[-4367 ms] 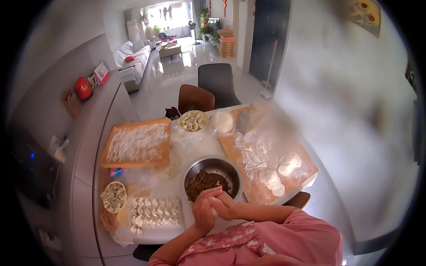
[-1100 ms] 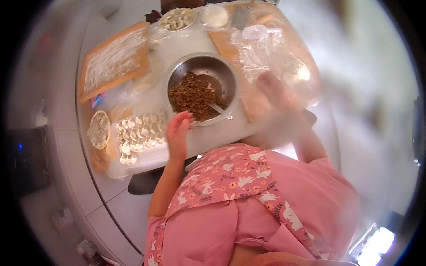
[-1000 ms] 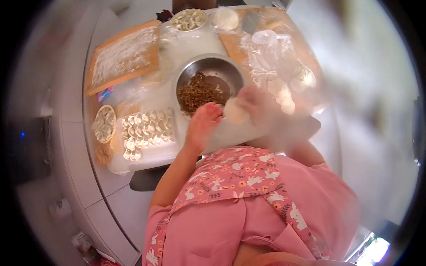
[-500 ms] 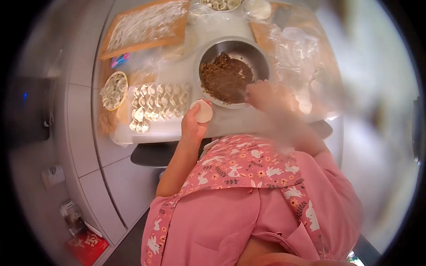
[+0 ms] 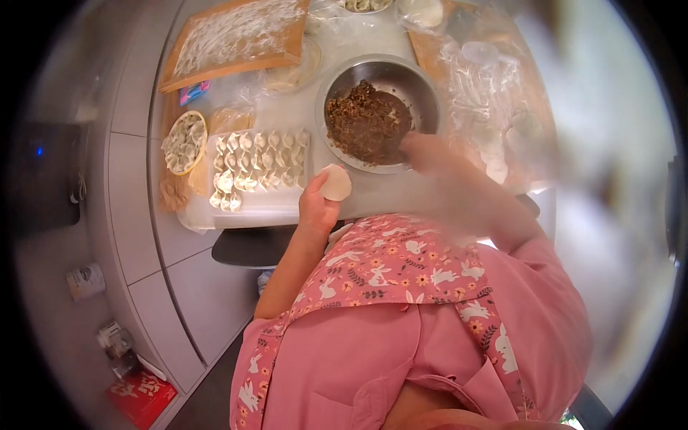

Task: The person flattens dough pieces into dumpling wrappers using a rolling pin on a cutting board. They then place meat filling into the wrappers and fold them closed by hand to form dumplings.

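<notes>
A round white dumpling wrapper (image 5: 336, 184) rests in my left hand (image 5: 316, 209), gripped between thumb and fingers at the table's near edge. Just to its right stands a steel mixing bowl (image 5: 428, 93) with dark brown minced filling (image 5: 362, 129) heaped toward its left side. My right hand (image 5: 430, 153) is closed over the bowl's lower right rim, its fingertips by the filling. Blur and the hand itself hide whatever the fingers hold. Left of the wrapper, rows of shaped dumplings (image 5: 261, 159) lie on a white tray (image 5: 276, 206).
A yellow-rimmed bowl (image 5: 203, 153) of dumplings stands at the far left. Behind it leans a floured wooden board (image 5: 297, 39). On the right, plastic film (image 5: 487, 89) covers another board with round wrappers. Another dish of dumplings (image 5: 364, 4) shows at the top edge.
My left hand has shifted slightly right with the wrapper. My right hand has moved a little right and down at the bowl's rim. The view has tilted slightly.
</notes>
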Demonstrator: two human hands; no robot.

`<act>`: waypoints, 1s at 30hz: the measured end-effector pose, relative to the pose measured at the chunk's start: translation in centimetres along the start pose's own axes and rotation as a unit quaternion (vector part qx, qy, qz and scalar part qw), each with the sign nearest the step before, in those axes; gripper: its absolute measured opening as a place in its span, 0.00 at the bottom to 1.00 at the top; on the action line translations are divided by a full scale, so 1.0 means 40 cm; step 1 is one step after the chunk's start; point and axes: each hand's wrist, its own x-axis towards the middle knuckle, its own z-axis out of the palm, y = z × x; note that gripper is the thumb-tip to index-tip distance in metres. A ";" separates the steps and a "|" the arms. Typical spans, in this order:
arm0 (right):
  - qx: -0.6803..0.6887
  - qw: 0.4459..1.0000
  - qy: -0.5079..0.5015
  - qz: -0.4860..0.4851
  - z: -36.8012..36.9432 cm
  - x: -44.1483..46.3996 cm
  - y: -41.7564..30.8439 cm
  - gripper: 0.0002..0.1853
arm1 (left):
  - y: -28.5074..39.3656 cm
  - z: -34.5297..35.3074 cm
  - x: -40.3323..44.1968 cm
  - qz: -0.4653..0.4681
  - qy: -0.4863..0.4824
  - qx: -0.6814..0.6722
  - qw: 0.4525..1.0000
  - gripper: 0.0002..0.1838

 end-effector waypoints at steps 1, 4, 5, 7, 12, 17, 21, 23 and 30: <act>0.010 1.000 -0.014 -0.007 -0.005 -0.002 -0.008 0.06 | 0.000 0.006 -0.001 -0.001 0.000 0.005 1.000 0.15; 0.027 0.999 -0.047 -0.003 -0.021 -0.007 -0.034 0.07 | 0.001 0.016 -0.001 -0.003 0.011 0.013 1.000 0.16; 0.032 0.997 -0.066 0.008 -0.027 -0.010 -0.044 0.09 | 0.002 0.019 -0.001 -0.003 0.021 0.016 1.000 0.17; 0.056 0.998 -0.036 0.007 -0.054 -0.028 -0.074 0.09 | 0.005 0.029 -0.007 -0.006 0.030 0.011 0.999 0.16; 0.157 0.984 0.087 -0.012 -0.013 -0.043 -0.103 0.11 | 0.004 0.022 0.005 0.005 0.042 -0.008 0.999 0.16; 0.246 0.963 0.096 0.050 0.051 -0.009 -0.098 0.16 | -0.021 0.002 0.006 0.136 0.038 0.324 0.935 0.17; 0.315 0.943 0.067 0.078 0.075 0.047 -0.080 0.17 | -0.012 0.047 0.022 0.063 0.127 -0.002 0.990 0.17; 0.455 0.874 0.002 0.169 0.071 0.072 -0.084 0.16 | -0.012 0.045 0.028 0.091 0.139 -0.001 0.986 0.17; 0.618 0.743 -0.085 0.242 0.011 0.097 -0.091 0.16 | 0.000 0.038 0.067 0.112 0.123 -0.017 0.986 0.17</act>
